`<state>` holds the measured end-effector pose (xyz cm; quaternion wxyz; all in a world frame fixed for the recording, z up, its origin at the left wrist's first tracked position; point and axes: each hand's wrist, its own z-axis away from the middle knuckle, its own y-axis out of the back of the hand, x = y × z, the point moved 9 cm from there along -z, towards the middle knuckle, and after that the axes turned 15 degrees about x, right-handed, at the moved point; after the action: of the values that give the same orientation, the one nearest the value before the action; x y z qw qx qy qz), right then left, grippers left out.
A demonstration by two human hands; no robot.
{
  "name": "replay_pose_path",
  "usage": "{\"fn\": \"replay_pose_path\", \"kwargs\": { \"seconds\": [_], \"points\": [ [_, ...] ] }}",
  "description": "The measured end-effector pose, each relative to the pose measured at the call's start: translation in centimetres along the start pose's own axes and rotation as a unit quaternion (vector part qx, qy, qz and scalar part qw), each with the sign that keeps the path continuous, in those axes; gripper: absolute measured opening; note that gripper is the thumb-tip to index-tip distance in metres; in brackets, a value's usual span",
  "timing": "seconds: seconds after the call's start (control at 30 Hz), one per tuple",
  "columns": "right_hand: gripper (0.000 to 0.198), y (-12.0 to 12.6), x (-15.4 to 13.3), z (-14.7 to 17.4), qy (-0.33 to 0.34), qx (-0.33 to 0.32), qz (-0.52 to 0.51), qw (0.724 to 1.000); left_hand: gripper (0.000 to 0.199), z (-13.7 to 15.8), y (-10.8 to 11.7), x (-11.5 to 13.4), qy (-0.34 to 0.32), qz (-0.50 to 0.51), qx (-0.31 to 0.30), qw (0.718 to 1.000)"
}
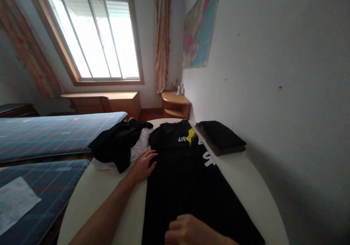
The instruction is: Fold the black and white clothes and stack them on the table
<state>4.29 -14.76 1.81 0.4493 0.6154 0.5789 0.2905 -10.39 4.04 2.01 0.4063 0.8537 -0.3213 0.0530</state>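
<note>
A black T-shirt with white lettering and a yellow print lies stretched lengthwise on the round, pale table, its lower end running out of view. Fingers apart, my left hand rests at the shirt's left edge, fingertips on the cloth. My right hand is over the shirt's lower part with its fingers curled closed. Whether cloth is pinched in them is hidden. Left of the shirt, a crumpled black garment sits on white cloth. A stack of folded dark clothes lies to the right.
Blue plaid mattresses stand left of the table, one bearing a sheet of paper. A white wall closes off the right side. Behind are a wooden desk and a corner shelf.
</note>
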Motion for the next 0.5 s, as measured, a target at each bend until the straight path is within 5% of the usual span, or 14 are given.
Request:
{"fn": "replay_pose_path", "kwargs": {
  "seconds": [0.1, 0.2, 0.5],
  "points": [
    [0.027, 3.9, 2.6, 1.7, -0.076, -0.029, 0.032, 0.996, 0.027, -0.1, 0.0, -0.3, 0.017, -0.014, 0.005, 1.000],
    [0.012, 5.8, 3.2, 3.7, -0.113, -0.035, 0.019, 0.993, 0.024, -0.1, 0.0, -0.4, 0.029, -0.022, 0.010, 0.999],
    [0.018, 4.4, 1.9, 6.7, -0.052, -0.004, 0.064, 0.997, 0.023, -0.2, 0.5, -0.2, 0.057, -0.010, 0.015, 0.998]
  ]
}}
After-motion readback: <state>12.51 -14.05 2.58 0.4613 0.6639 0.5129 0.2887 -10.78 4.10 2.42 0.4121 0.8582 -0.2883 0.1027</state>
